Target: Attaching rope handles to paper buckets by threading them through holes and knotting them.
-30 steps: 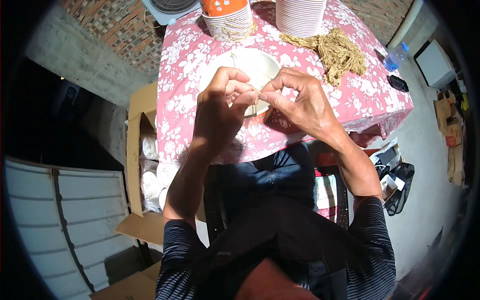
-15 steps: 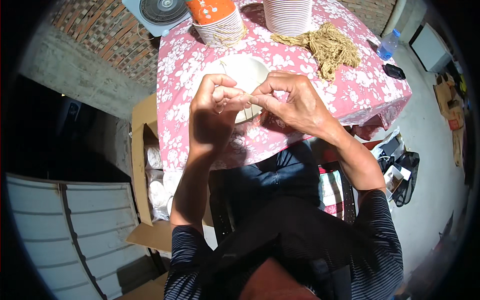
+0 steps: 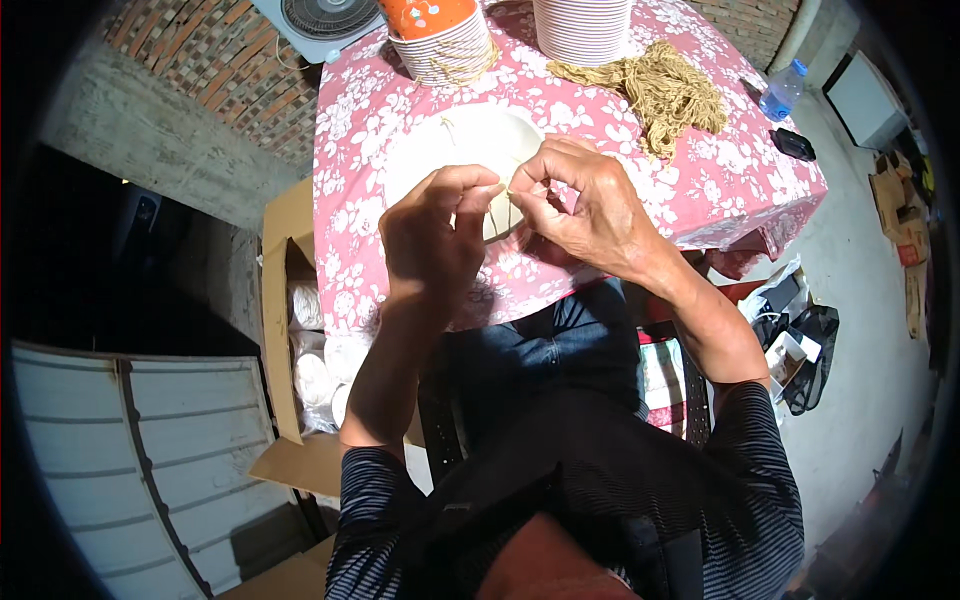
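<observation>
In front of me on the table lies a shallow white round piece, like a bowl or lid, with short tan strands on its surface. Above its near edge, my right hand pinches a thin tan cord between thumb and forefinger. My left hand is close beside it, thumb and forefinger pressed together in a pinch. Whatever sits between those left fingertips is too small to make out. A narrow gap separates the two pinches. Part of the white piece is hidden behind both hands.
A tangled bundle of tan cord lies at the back right. Behind stand a stack of white rims and another stack topped with orange. A bottle and black object sit right; an open carton stands left.
My fingertips have come slightly apart from each other. The left hand has turned and lowered a little, its fingers now more gathered. The right hand keeps its pinch.
</observation>
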Demonstrator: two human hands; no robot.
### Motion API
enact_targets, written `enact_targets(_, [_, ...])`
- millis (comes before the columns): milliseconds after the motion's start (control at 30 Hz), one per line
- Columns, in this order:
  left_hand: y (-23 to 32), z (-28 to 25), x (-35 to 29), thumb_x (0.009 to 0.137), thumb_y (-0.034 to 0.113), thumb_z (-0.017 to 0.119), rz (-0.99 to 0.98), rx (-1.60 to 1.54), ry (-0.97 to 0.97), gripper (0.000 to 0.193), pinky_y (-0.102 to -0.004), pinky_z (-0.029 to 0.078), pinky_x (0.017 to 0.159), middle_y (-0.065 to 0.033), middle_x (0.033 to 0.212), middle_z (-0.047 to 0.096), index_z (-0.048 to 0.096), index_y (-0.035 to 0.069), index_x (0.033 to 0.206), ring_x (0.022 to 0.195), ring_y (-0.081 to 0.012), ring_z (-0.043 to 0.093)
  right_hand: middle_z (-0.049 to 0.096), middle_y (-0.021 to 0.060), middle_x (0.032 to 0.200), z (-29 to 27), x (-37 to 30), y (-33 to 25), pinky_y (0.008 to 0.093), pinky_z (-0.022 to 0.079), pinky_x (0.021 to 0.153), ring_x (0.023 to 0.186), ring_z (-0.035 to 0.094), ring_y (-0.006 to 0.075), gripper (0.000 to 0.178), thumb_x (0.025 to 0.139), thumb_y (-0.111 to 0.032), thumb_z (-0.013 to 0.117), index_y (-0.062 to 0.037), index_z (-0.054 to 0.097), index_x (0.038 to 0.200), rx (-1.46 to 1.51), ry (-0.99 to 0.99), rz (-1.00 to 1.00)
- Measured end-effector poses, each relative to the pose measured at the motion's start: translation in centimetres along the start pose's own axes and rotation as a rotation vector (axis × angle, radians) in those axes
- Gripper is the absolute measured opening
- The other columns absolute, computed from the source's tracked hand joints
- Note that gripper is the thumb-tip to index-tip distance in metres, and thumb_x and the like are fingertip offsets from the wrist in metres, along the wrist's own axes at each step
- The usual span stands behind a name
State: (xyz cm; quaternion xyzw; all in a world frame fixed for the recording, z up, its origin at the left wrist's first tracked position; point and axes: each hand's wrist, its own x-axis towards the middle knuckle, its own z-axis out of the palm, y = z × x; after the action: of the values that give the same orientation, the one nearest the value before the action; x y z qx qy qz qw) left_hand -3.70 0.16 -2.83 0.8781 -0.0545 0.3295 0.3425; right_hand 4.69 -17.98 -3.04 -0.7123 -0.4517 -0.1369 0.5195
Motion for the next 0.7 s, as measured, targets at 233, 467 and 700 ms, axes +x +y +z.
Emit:
enact_targets(233, [0.2, -0.3, 0.0, 0.092, 0.006, 0.071, 0.155, 0.207, -0.056, 0.013, -0.0407, 0.058, 0.072, -0.0098, 0.092, 0.072, 0.072, 0.012, 0.103, 0.082, -0.0311, 0.072, 0.063, 0.0086, 0.071, 0.3, 0.1, -0.2, 0.0393, 0.052, 0.079, 0.068, 0.063, 0.0247, 0.006, 0.083, -0.002, 0.073, -0.0009, 0.067, 0.083, -0.055, 0.002, -0.025])
enact_targets(467, [0.7, -1.7, 1.0, 0.094, 0.004, 0.068, -0.025, -0.03, -0.265, 0.003, -0.0378, 0.057, 0.075, -0.013, 0.092, 0.069, 0.069, 0.003, 0.097, 0.082, -0.0328, 0.07, 0.063, 0.0082, 0.072, 0.2, 0.1, 0.1, 0.0398, 0.051, 0.08, 0.069, 0.063, 0.0254, 0.006, 0.083, -0.002, 0.072, -0.0011, 0.067, 0.084, -0.058, -0.001, -0.02])
enact_targets(700, [0.4, -2.0, 1.9, 0.096, 0.008, 0.069, -0.238, -0.362, -0.397, 0.01, -0.0353, 0.056, 0.078, -0.0127, 0.092, 0.073, 0.071, -0.001, 0.1, 0.084, -0.0235, 0.072, 0.063, 0.0078, 0.077, 0.3, -0.3, 0.0, 0.0378, 0.05, 0.076, 0.07, 0.06, 0.0226, 0.008, 0.086, -0.004, 0.074, -0.0013, 0.067, 0.09, 0.074, 0.02, 0.082])
